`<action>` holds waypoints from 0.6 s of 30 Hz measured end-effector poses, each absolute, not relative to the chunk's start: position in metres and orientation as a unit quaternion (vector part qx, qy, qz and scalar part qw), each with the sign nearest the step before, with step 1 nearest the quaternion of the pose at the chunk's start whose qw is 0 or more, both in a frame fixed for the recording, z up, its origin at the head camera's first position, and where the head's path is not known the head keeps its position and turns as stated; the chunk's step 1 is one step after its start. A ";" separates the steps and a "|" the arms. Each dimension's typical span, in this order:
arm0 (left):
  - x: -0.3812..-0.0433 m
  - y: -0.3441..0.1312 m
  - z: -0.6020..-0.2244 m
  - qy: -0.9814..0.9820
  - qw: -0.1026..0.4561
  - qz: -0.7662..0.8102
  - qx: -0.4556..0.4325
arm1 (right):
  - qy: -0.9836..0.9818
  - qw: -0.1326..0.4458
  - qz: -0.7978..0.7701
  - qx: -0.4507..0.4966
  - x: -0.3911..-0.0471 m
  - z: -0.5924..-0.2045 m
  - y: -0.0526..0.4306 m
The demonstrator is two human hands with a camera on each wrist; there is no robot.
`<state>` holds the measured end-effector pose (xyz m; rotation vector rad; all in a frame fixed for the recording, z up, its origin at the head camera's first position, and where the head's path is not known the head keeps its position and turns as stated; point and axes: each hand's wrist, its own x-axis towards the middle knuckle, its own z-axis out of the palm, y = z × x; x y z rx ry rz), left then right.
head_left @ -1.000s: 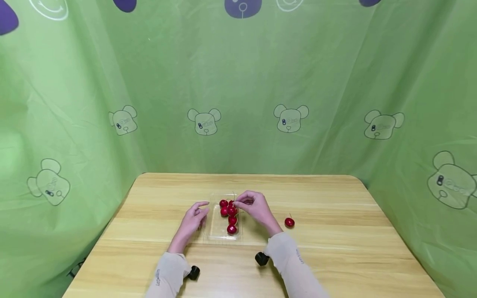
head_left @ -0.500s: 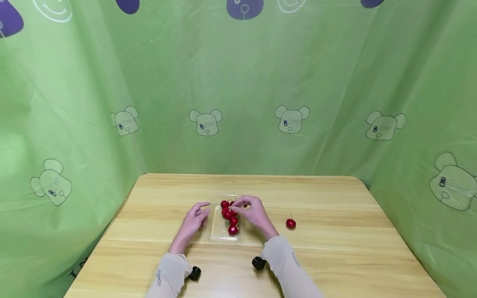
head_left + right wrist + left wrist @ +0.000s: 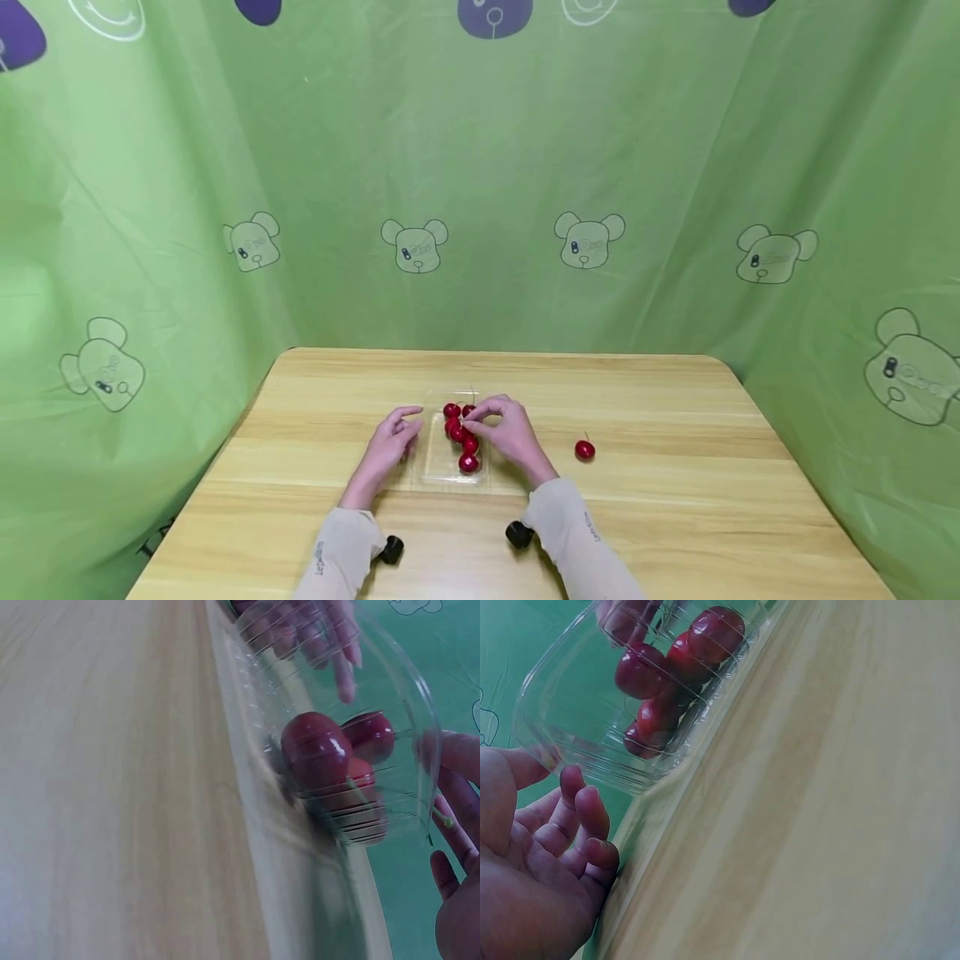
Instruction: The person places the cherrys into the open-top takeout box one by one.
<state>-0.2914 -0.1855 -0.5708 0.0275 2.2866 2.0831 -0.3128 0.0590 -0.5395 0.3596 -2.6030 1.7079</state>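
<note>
A clear plastic box with several red cherries in it stands on the table. My right hand reaches over its right side and pinches the stem of a cherry. In the left wrist view that cherry hangs among the others, below the fingertips. My left hand is at the box's left side with fingers loosely bent. Seen from the left wrist, a fingertip of the left hand meets the box's corner; whether it presses is unclear. The right fingertips are partly seen through the box wall.
A single cherry with its stem up lies on the wooden table to the right of the box. Green curtains with bear prints hang behind the table and at both sides.
My right hand has moved slightly left and down with the cherry, further over the box. The left hand stays beside the box. The lone cherry has not moved on the table.
</note>
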 end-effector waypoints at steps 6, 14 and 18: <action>-0.291 -0.186 -0.570 0.744 0.028 0.668 0.004 | -0.840 0.010 0.528 0.123 -0.312 -0.542 0.061; -0.292 -0.186 -0.571 0.743 0.029 0.669 0.005 | -0.846 0.021 0.513 0.146 -0.312 -0.544 0.061; -0.292 -0.186 -0.572 0.743 0.029 0.669 0.003 | -0.849 0.026 0.505 0.156 -0.311 -0.543 0.060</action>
